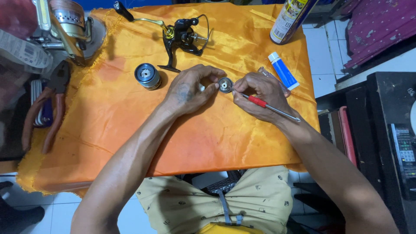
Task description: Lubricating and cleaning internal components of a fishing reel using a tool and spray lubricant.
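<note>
Head-camera view looks down on a small table draped in one orange satin cloth (130, 130), with two bare hands meeting near its middle. One small round metal part (225, 85), grey with a pale centre, sits between them: the left hand (188, 91) pinches it at its left edge with curled fingertips, held just above or on the cloth, which of the two cannot be told. The right hand (260, 96) is closed around one thin tool with a red grip (260, 102), its metal tip touching the round part and its shaft running back past the wrist.

Behind the hands lies one black fishing reel body (184, 39) with a gold-trimmed handle arm reaching to the upper left. One detached spool (147, 76), dark blue and silver, stands on the cloth to the left of the hands. One blue-and-white tube (282, 70) lies just beyond the right hand, and one spray can (289, 18) leans at the far edge. At the left edge rest one pair of red-handled pliers (47, 108) and one larger gold reel (71, 26).
</note>
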